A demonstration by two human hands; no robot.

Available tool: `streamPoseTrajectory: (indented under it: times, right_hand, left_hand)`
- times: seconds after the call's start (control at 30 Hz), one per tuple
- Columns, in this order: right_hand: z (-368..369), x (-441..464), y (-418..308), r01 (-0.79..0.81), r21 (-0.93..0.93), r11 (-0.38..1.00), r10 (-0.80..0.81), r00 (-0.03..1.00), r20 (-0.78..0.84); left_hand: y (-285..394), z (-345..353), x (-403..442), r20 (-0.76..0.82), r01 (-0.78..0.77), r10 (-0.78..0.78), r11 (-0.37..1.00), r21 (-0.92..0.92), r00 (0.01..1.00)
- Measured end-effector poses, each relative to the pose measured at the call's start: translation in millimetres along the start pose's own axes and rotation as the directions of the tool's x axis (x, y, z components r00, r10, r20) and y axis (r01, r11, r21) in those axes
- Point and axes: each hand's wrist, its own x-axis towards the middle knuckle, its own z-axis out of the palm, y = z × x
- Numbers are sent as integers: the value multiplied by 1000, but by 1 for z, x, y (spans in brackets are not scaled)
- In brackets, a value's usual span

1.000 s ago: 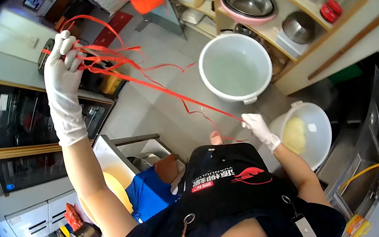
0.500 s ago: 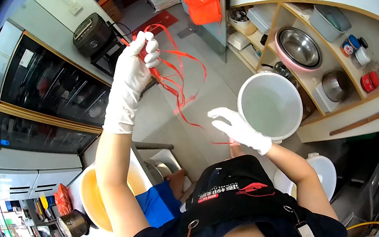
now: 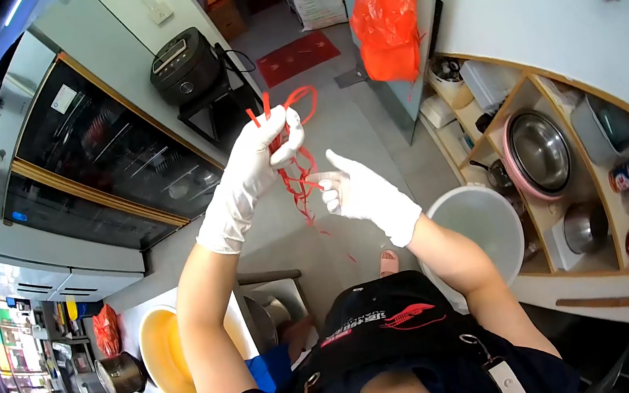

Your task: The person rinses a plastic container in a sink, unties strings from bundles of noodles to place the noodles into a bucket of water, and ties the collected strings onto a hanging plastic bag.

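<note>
My left hand [image 3: 259, 152], in a white glove, is closed around a bundle of thin red strips [image 3: 299, 182]. Short ends and a loop stick out above the fist, and the rest dangles below it in a tangle. Just right of the dangling part is my right hand [image 3: 355, 194], also gloved in white. Its thumb points up and its other fingers are curled, with the fingertips at the strips. A strip runs to these fingertips. Small red pieces hang lower, over the grey floor.
A white bucket [image 3: 477, 225] of liquid stands below wooden shelves [image 3: 524, 104] with metal bowls. At left are a glass-door cabinet [image 3: 110, 137] and a yellow basin [image 3: 166, 357]. A red bag [image 3: 390, 18] hangs at the top. A black cooker [image 3: 185, 65] sits on a stand.
Both hands have come together, my left hand moving right and down with the strips. My right hand let go of a stretched strip, opened, then closed at the hanging strips. The view has turned.
</note>
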Motion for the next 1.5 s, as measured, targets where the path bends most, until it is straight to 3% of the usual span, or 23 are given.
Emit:
streamPoseTrajectory:
  times: [0.1, 0.23, 0.33, 0.43, 0.53, 0.57, 0.67, 0.7, 0.8, 0.87, 0.9, 1.07, 1.17, 1.33, 1.47, 1.5]
  right_hand:
    - [-5, 31, -24, -50, -19, 999, 49, 997, -61]
    - [-22, 67, -57, -19, 108, 994, 19, 1000, 1]
    - [-17, 68, -74, 70, 143, 987, -42, 980, -192]
    - [-5, 82, -93, 38, 263, 964, 0, 990, -142]
    - [-16, 120, -113, 177, 204, 963, -166, 984, -71]
    - [-15, 134, -121, 171, 264, 949, -127, 976, -176]
    - [-27, 163, -138, 259, 70, 963, -242, 952, -187]
    - [-23, 166, -145, 315, 58, 947, -288, 918, -272]
    - [-49, 173, -174, 427, 88, 900, -392, 881, -265]
    - [-38, 161, -185, 536, 29, 844, -491, 793, -360]
    - [-37, 159, -190, 577, 8, 816, -532, 758, -377]
    - [-53, 148, -227, 758, 253, 601, -611, 640, -466]
    - [-37, 119, -243, 833, 260, 489, -640, 545, -542]
    - [-48, 81, -254, 892, 55, 449, -849, 445, -284]
    - [-29, 65, -255, 895, -86, 437, -899, 433, -68]
    - [-28, 64, -258, 895, -65, 440, -896, 435, -87]
  left_hand:
    - [-2, -14, 23, 2, 0, 0, 1000, 19, 1000]
    - [-2, -29, 49, -5, 22, -22, 998, 60, 1000]
    - [0, -46, 72, -12, 34, -33, 996, 83, 999]
    - [2, -66, 105, 39, 35, -39, 993, 113, 998]
    - [6, -80, 132, 115, 97, -112, 987, 132, 987]
    - [7, -89, 142, 153, 99, -117, 988, 122, 981]
    - [22, -109, 169, 158, 88, -115, 982, 165, 981]
    - [30, -116, 177, 161, 70, -99, 982, 177, 982]
    - [48, -142, 202, 109, 100, -134, 956, 275, 985]
    - [52, -159, 221, 23, 91, -108, 918, 386, 994]
    - [52, -169, 231, 24, 95, -112, 924, 371, 993]
    - [44, -208, 266, 56, 86, -103, 964, 251, 993]
    - [44, -235, 286, 23, 95, -102, 972, 216, 994]
    - [40, -280, 321, -110, 115, -103, 987, 109, 989]
    - [33, -290, 334, -18, 91, -90, 995, 37, 996]
    - [36, -283, 336, -64, 107, -102, 991, 79, 993]
